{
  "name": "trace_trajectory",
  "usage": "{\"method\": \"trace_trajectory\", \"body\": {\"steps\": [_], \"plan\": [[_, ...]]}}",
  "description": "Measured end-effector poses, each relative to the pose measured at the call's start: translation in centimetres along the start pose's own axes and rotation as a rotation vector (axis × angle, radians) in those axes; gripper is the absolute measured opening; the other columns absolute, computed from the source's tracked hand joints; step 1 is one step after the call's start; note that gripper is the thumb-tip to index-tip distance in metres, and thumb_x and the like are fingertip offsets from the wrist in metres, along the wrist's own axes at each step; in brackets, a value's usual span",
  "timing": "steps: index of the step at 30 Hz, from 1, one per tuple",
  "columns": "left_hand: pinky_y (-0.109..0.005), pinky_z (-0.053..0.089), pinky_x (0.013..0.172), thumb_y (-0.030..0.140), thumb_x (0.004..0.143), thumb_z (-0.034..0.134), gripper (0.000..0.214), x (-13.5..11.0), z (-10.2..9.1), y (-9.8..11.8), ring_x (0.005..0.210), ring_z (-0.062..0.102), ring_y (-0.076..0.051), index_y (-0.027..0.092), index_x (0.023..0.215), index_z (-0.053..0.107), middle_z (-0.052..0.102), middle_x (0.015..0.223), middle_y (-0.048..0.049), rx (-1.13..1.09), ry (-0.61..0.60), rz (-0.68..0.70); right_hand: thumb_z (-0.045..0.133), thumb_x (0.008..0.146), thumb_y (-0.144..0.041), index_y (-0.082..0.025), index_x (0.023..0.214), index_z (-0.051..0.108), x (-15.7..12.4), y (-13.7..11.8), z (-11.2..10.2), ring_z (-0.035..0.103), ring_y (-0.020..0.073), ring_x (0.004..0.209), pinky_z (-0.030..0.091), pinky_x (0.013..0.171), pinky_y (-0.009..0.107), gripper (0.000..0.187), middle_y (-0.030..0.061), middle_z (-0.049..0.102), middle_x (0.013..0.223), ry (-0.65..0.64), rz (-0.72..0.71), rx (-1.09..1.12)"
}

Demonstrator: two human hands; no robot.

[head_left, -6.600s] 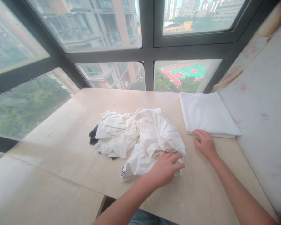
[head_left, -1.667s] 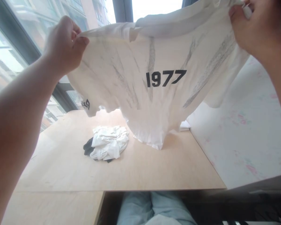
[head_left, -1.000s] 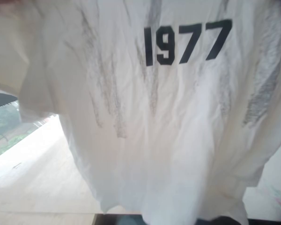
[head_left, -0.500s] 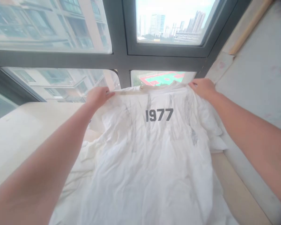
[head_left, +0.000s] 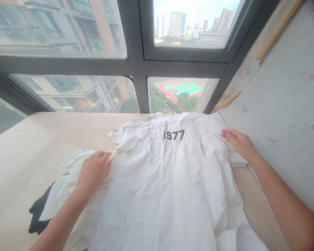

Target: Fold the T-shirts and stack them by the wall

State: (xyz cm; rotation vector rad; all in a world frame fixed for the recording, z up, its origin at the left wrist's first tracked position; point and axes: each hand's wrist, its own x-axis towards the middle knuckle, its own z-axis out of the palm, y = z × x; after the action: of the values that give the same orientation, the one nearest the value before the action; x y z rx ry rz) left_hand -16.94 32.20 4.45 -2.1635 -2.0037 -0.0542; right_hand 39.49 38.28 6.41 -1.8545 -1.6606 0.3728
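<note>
A white T-shirt (head_left: 167, 188) with "1977" printed in black lies spread flat on the light wooden table (head_left: 23, 153). My left hand (head_left: 92, 170) rests on its left edge near the sleeve, fingers loosely curled against the cloth. My right hand (head_left: 238, 143) lies on the shirt's right sleeve, fingers extended. Whether either hand pinches the cloth is unclear. The shirt's lower part runs past the bottom of the view.
A crumpled white garment (head_left: 60, 184) over a black one (head_left: 38, 216) lies under the shirt's left side. Large windows with a dark frame (head_left: 136, 66) stand behind the table. A pale floral-patterned panel (head_left: 285, 104) borders the table on the right.
The shirt was held up by its shoulders, then laid down flat on the table. Both hands have let go of the shoulders and slid back to the sleeves on either side.
</note>
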Motion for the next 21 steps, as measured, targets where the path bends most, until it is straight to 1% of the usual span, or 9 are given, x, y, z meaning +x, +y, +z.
{"method": "trace_trajectory", "body": {"steps": [3, 5, 6, 8, 12, 14, 16, 18, 21], "plan": [[-0.061, 0.025, 0.114, 0.033, 0.094, 0.039, 0.039, -7.9, 0.0, 0.7, 0.117, 0.058, -0.034, 0.017, 0.117, 0.066, 0.065, 0.122, -0.0153, 0.032, 0.116, -0.03, 0.046, 0.089, -0.045, -0.019, 0.106, 0.071, -8.2, 2.8, -0.4, 0.068, 0.0241, 0.095, 0.052, 0.089, 0.038, 0.04, 0.0084, 0.073, 0.101, -0.111, 0.133, -0.034], [-0.065, 0.014, 0.117, 0.033, 0.096, 0.038, 0.04, -11.3, 0.2, 1.4, 0.128, 0.051, -0.035, 0.019, 0.122, 0.065, 0.06, 0.135, -0.0157, 0.033, 0.157, -0.032, 0.049, 0.084, -0.049, -0.02, 0.102, 0.073, -13.2, 4.0, 0.0, 0.068, 0.0255, 0.093, 0.053, 0.084, 0.037, 0.041, 0.0086, 0.074, 0.102, -0.175, 0.156, -0.016], [-0.065, 0.012, 0.117, 0.032, 0.096, 0.037, 0.042, -12.4, 0.3, 1.7, 0.132, 0.048, -0.035, 0.019, 0.126, 0.063, 0.057, 0.14, -0.0157, 0.035, 0.161, -0.027, 0.05, 0.083, -0.05, -0.02, 0.1, 0.073, -15.3, 4.3, 0.1, 0.068, 0.0258, 0.093, 0.053, 0.083, 0.036, 0.042, 0.0091, 0.074, 0.102, -0.21, 0.16, 0.014], [-0.065, 0.011, 0.117, 0.032, 0.097, 0.037, 0.044, -13.4, 0.3, 1.9, 0.135, 0.045, -0.035, 0.018, 0.131, 0.061, 0.052, 0.146, -0.016, 0.034, 0.159, -0.014, 0.051, 0.082, -0.053, -0.02, 0.098, 0.073, -19.0, 4.4, 0.1, 0.068, 0.0257, 0.093, 0.054, 0.081, 0.035, 0.043, 0.0099, 0.073, 0.104, -0.277, 0.163, 0.088], [-0.064, 0.011, 0.117, 0.033, 0.097, 0.039, 0.044, -12.9, -0.2, 1.7, 0.136, 0.044, -0.036, 0.015, 0.131, 0.061, 0.052, 0.145, -0.0181, -0.002, 0.184, -0.06, 0.054, 0.081, -0.055, -0.02, 0.096, 0.071, -24.0, 4.1, -1.0, 0.067, 0.0255, 0.093, 0.054, 0.083, 0.034, 0.042, 0.0106, 0.072, 0.102, -0.345, 0.144, 0.156], [-0.065, 0.014, 0.117, 0.03, 0.096, 0.04, 0.042, -12.8, -0.8, 1.9, 0.136, 0.043, -0.036, 0.014, 0.127, 0.063, 0.052, 0.144, -0.0188, -0.032, 0.222, -0.11, 0.054, 0.081, -0.055, -0.02, 0.094, 0.071, -25.8, 4.2, -1.7, 0.067, 0.0252, 0.091, 0.054, 0.082, 0.035, 0.041, 0.0103, 0.072, 0.098, -0.375, 0.132, 0.162], [-0.06, 0.026, 0.114, 0.027, 0.095, 0.039, 0.04, -13.8, -1.3, 2.3, 0.132, 0.047, -0.035, 0.012, 0.124, 0.063, 0.054, 0.141, -0.0194, -0.087, 0.251, -0.131, 0.056, 0.08, -0.055, -0.019, 0.093, 0.07, -27.5, 4.6, -2.0, 0.066, 0.0241, 0.085, 0.054, 0.078, 0.034, 0.04, 0.0091, 0.071, 0.092, -0.389, 0.138, 0.158], [-0.05, 0.04, 0.108, 0.029, 0.095, 0.04, 0.04, -16.0, -1.5, 2.8, 0.123, 0.054, -0.032, 0.011, 0.122, 0.062, 0.059, 0.131, -0.0192, -0.183, 0.257, -0.137, 0.059, 0.078, -0.054, -0.019, 0.092, 0.069, -29.0, 4.9, -2.1, 0.065, 0.0228, 0.08, 0.054, 0.074, 0.032, 0.039, 0.0073, 0.069, 0.085, -0.375, 0.147, 0.152], [-0.041, 0.052, 0.096, 0.038, 0.094, 0.045, 0.038, -20.9, -1.4, 3.5, 0.11, 0.061, -0.028, 0.014, 0.118, 0.062, 0.064, 0.117, -0.0151, -0.354, 0.212, -0.154, 0.062, 0.074, -0.05, -0.019, 0.087, 0.065, -30.5, 5.3, -2.3, 0.064, 0.0219, 0.079, 0.054, 0.073, 0.03, 0.034, 0.0056, 0.067, 0.084, -0.364, 0.148, 0.159]]}}
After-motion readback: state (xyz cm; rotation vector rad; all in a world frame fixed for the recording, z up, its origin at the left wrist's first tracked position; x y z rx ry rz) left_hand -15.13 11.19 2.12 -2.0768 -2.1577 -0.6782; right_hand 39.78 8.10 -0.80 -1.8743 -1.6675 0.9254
